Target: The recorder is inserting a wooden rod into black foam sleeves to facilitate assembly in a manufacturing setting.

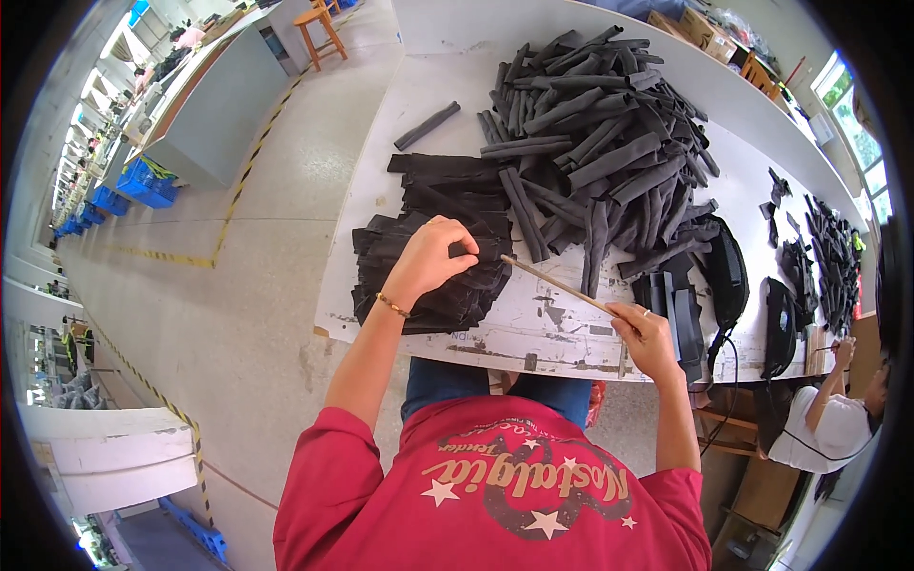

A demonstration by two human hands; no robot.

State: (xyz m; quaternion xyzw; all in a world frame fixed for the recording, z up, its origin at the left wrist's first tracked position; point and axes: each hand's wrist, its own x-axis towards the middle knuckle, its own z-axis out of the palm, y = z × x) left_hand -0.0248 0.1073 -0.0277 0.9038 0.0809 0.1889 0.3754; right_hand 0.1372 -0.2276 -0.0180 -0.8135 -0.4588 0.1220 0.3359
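My left hand [436,257] is over a stack of flat black fabric pieces [428,306], its thumb and forefinger curled together in a pinch. Whatever lies between those fingertips cannot be told from the dark fabric behind them. In my right hand [645,339] is a thin wooden-looking stick [560,285], gripped near its lower right end. The stick slants up to the left, and its far tip reaches the right edge of the stack, close to my left fingertips. Beyond the stack rises a big heap of dark grey fabric tubes [609,143].
One loose tube [427,126] lies on the white table [390,114] at the far left. Right of the heap are grey strips [678,309] and a curved black padded piece [727,271]. Another person [828,423] sits at the right. A stool [319,33] stands far left.
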